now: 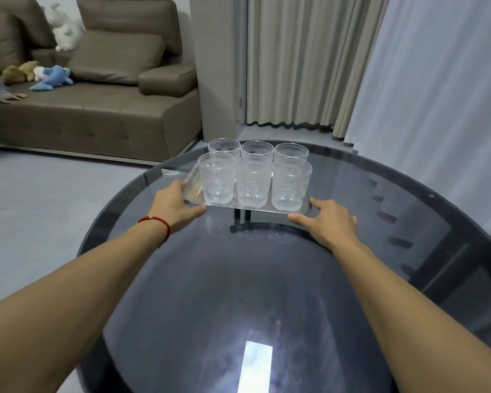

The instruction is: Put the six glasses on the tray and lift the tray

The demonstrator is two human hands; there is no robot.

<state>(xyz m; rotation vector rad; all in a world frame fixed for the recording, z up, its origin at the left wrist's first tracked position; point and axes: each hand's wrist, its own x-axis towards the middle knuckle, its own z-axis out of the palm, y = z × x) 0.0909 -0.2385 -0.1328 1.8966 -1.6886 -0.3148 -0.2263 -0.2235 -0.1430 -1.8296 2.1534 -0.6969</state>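
Observation:
Several clear ribbed glasses stand upright in two rows on a mirrored tray on the far half of a round dark glass table. My left hand, with a red string on its wrist, grips the tray's left end, thumb along the near edge. At the tray's right near corner my right hand holds on, thumb on the front edge and fingers curled around the side. The tray's near edge looks slightly raised above the tabletop, with a dark gap and its reflection under it.
A brown sofa with plush toys stands at the back left, and another person's hand rests on its seat. Beige and white curtains hang behind the table. Grey floor lies to the left.

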